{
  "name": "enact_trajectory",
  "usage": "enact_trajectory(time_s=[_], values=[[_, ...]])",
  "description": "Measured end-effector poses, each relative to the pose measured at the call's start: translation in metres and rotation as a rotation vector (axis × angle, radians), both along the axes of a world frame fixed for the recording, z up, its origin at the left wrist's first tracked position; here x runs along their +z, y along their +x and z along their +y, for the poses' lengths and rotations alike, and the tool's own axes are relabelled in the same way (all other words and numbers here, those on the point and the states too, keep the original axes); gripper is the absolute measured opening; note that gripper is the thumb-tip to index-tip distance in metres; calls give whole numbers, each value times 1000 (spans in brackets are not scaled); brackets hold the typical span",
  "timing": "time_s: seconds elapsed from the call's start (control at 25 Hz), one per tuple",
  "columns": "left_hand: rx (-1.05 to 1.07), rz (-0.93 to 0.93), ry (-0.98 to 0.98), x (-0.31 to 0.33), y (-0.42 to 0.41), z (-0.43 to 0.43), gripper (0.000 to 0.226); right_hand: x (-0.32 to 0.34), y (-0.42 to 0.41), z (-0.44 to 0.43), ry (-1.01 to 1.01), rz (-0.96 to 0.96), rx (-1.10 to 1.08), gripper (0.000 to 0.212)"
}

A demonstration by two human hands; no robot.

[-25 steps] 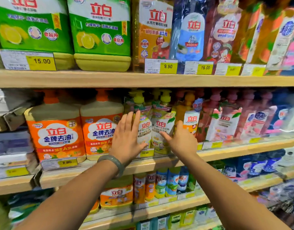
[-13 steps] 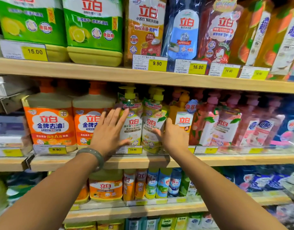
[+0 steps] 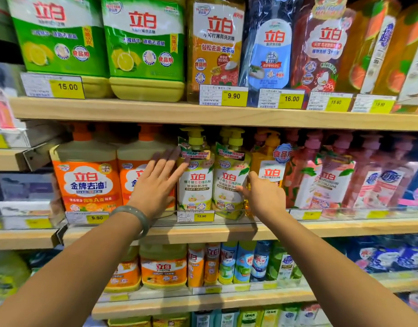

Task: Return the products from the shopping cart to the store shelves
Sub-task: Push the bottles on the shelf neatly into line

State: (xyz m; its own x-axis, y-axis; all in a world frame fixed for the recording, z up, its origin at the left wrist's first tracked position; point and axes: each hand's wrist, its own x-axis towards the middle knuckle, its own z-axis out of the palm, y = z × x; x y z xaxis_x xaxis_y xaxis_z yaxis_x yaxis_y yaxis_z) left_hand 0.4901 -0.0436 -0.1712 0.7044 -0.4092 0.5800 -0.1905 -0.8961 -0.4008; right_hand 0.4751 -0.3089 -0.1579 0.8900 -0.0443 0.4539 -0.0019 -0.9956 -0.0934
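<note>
Two yellow-green pump bottles of dish soap stand side by side on the middle shelf (image 3: 227,228): the left bottle (image 3: 196,182) and the right bottle (image 3: 229,185). My left hand (image 3: 157,182), with a grey-green bangle on the wrist, lies flat with straight fingers against the left side of the left bottle. My right hand (image 3: 262,195) is at the right bottle's right side, its thumb touching the label and the other fingers hidden behind the bottle.
Large orange detergent jugs (image 3: 86,180) stand left of my hands, an amber pump bottle (image 3: 270,166) and pink pump bottles (image 3: 326,180) to the right. Green jugs (image 3: 144,48) fill the upper shelf. Small bottles (image 3: 229,263) line the lower shelf. Price tags run along each shelf edge.
Both hands stay beside the two yellow-green bottles. The view has shifted slightly, so the shelves sit lower and further right in the picture. My left fingers have spread a little.
</note>
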Motion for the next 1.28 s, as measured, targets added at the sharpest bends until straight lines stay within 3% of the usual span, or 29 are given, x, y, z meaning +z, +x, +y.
enact_trajectory(time_s=[0.12,0.24,0.4,0.52,0.68,0.88,1.04,1.28], values=[[-118,-50,-39,-1,-11,-17,96,3,-1,0,23,5,5,40],[-171,-46,51,7,-18,-53,85,11,-5,4,106,-83,24,38],[-64,-9,-4,15,-10,-86,94,31,0,15,180,-239,84,58],[-21,-4,7,15,0,-77,99,42,6,24,20,-152,-8,63],[-52,31,32,9,9,-66,97,51,17,29,11,-31,-31,55],[-134,-135,26,12,8,-57,107,57,28,19,0,30,-6,53],[-164,-175,38,12,6,-57,110,61,27,6,105,12,82,68],[-114,-74,41,11,5,-59,106,66,34,-5,138,182,215,86]])
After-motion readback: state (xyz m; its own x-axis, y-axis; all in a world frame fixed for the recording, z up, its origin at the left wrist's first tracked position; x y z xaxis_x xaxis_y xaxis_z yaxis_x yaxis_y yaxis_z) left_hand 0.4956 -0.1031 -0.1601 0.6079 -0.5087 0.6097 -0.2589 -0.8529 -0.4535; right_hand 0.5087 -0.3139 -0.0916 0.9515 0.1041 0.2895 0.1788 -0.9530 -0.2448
